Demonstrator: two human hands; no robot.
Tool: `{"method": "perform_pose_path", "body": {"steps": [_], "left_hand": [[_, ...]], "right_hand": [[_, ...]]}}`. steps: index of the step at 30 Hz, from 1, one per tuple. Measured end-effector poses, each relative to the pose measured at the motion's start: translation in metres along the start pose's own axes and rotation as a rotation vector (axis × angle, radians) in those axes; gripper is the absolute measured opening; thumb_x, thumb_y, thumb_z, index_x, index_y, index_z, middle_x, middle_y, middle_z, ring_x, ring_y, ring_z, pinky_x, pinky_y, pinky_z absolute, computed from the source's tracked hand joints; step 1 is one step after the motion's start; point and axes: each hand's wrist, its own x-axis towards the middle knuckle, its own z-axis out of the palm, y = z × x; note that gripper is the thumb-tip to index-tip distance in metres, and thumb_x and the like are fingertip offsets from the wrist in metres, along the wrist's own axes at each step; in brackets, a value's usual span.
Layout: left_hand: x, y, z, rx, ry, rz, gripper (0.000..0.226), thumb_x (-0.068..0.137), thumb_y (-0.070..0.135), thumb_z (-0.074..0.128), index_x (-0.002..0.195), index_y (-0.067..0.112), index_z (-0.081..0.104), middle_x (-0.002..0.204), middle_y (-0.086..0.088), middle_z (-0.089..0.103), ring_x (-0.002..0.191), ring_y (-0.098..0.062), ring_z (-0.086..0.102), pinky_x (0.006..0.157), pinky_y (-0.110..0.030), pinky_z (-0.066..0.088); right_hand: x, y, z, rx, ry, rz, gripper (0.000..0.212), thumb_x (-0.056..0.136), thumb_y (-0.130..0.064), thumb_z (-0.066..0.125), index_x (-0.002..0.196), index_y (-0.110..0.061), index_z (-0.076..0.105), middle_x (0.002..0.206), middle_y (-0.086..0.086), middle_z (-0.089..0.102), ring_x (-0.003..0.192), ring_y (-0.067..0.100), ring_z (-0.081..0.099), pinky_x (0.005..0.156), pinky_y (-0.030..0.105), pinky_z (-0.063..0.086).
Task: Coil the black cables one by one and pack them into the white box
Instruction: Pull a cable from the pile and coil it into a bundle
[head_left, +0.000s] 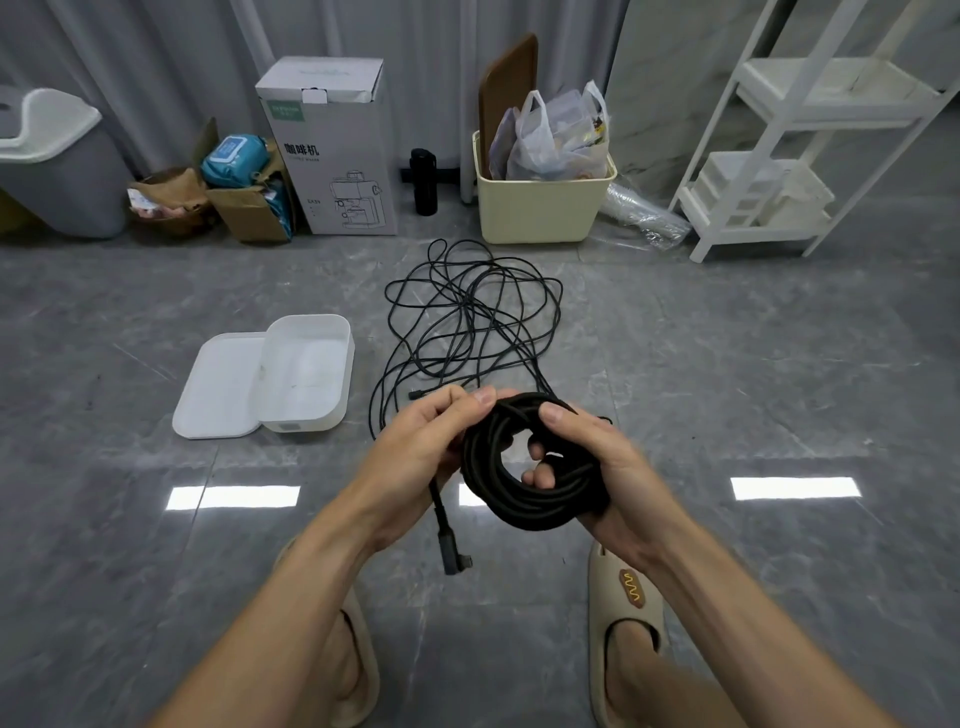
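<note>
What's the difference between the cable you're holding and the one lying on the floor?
The held cable is wound into a tight round coil; the floor cable sprawls in loose, tangled loops. The held cable is up in the air, gripped by the left hand and right hand; the floor cable lies untouched beyond the hands, right of the white box. The held cable looks thicker than the floor cable. Both are black.

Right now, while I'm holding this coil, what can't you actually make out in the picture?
Head view only:
- Left hand fingers: curled behind the coiled cable, so their hold is hidden.
- Loose cables on the floor: tangled, so their number is unclear.
- White box: the lid beside it covers part of its left wall.
- Small print on the cardboard carton: too small to read.
- Both slippers: cut by forearms and the bottom edge.
</note>
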Motion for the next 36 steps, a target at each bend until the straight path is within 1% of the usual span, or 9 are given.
{"method": "perform_pose_path", "body": {"steps": [4, 8, 12, 15, 19, 22, 26, 29, 36], "left_hand": [[-0.001, 0.004, -0.002, 0.044, -0.023, -0.035, 0.045, 0.088, 0.045, 0.065, 0.087, 0.001, 0.055, 0.081, -0.012, 0.060, 0.086, -0.016, 0.068, 0.081, -0.031, 0.047], [-0.004, 0.004, -0.001, 0.023, -0.043, -0.103, 0.070, 0.085, 0.049, 0.061, 0.119, -0.011, 0.051, 0.107, -0.018, 0.070, 0.092, -0.028, 0.072, 0.084, -0.035, 0.056], [-0.003, 0.005, -0.001, 0.022, -0.003, -0.118, 0.053, 0.081, 0.048, 0.066, 0.105, 0.002, 0.056, 0.085, -0.010, 0.066, 0.073, -0.024, 0.069, 0.066, -0.027, 0.054], [-0.001, 0.003, -0.002, 0.068, 0.003, -0.136, 0.059, 0.076, 0.051, 0.069, 0.102, 0.000, 0.058, 0.078, -0.011, 0.063, 0.069, -0.024, 0.068, 0.061, -0.025, 0.052], [-0.002, -0.001, 0.001, 0.162, -0.019, -0.156, 0.044, 0.075, 0.049, 0.071, 0.086, 0.010, 0.055, 0.072, -0.007, 0.064, 0.068, -0.024, 0.067, 0.057, -0.022, 0.050], [-0.001, -0.003, 0.003, 0.151, -0.033, -0.162, 0.041, 0.075, 0.050, 0.071, 0.081, 0.013, 0.054, 0.071, -0.006, 0.063, 0.065, -0.024, 0.066, 0.057, -0.025, 0.050], [0.000, -0.001, 0.004, 0.076, -0.013, -0.137, 0.051, 0.075, 0.053, 0.067, 0.096, 0.007, 0.059, 0.082, -0.012, 0.064, 0.072, -0.025, 0.067, 0.062, -0.028, 0.053], [0.001, -0.002, 0.002, 0.078, 0.018, -0.130, 0.044, 0.090, 0.044, 0.058, 0.106, 0.004, 0.062, 0.093, -0.009, 0.070, 0.088, -0.023, 0.071, 0.079, -0.033, 0.057], [0.004, -0.014, -0.007, 0.510, 0.283, 0.002, 0.016, 0.096, 0.034, 0.061, 0.099, 0.027, 0.075, 0.097, 0.011, 0.075, 0.096, -0.003, 0.068, 0.098, -0.030, 0.051]], "right_hand": [[-0.001, 0.002, -0.003, 0.059, 0.012, -0.031, 0.038, 0.084, -0.025, 0.070, 0.115, -0.003, 0.064, 0.074, 0.007, 0.056, 0.048, 0.015, 0.050, 0.065, 0.029, 0.055], [-0.001, 0.004, -0.002, 0.097, -0.054, 0.013, 0.036, 0.083, -0.024, 0.066, 0.114, -0.004, 0.061, 0.073, 0.006, 0.057, 0.049, 0.015, 0.051, 0.069, 0.030, 0.056], [-0.003, 0.000, -0.006, 0.062, -0.096, 0.093, 0.045, 0.079, -0.017, 0.067, 0.122, -0.005, 0.056, 0.076, 0.008, 0.059, 0.060, 0.020, 0.061, 0.075, 0.034, 0.055], [-0.004, -0.004, -0.007, -0.022, -0.077, 0.162, 0.049, 0.073, -0.013, 0.069, 0.119, -0.004, 0.056, 0.079, 0.012, 0.064, 0.070, 0.026, 0.067, 0.069, 0.033, 0.056], [-0.004, -0.002, 0.001, -0.259, 0.047, 0.160, 0.060, 0.068, -0.039, 0.090, 0.104, -0.005, 0.056, 0.072, 0.008, 0.066, 0.057, 0.020, 0.060, 0.065, 0.036, 0.055], [-0.003, 0.004, 0.008, -0.345, 0.127, 0.103, 0.072, 0.058, -0.056, 0.081, 0.104, -0.004, 0.063, 0.058, 0.004, 0.054, 0.043, 0.013, 0.044, 0.053, 0.030, 0.048], [-0.004, 0.003, 0.011, -0.255, 0.147, 0.022, 0.066, 0.057, -0.055, 0.078, 0.100, -0.005, 0.067, 0.055, 0.003, 0.046, 0.042, 0.012, 0.038, 0.044, 0.024, 0.040], [-0.004, 0.001, 0.011, -0.152, 0.154, 0.016, 0.049, 0.063, -0.052, 0.076, 0.089, -0.012, 0.066, 0.054, 0.002, 0.044, 0.042, 0.012, 0.035, 0.041, 0.022, 0.038], [-0.003, 0.002, 0.010, -0.135, 0.283, -0.046, 0.044, 0.070, -0.048, 0.073, 0.091, -0.013, 0.058, 0.056, 0.001, 0.046, 0.044, 0.011, 0.037, 0.041, 0.022, 0.037]]}}
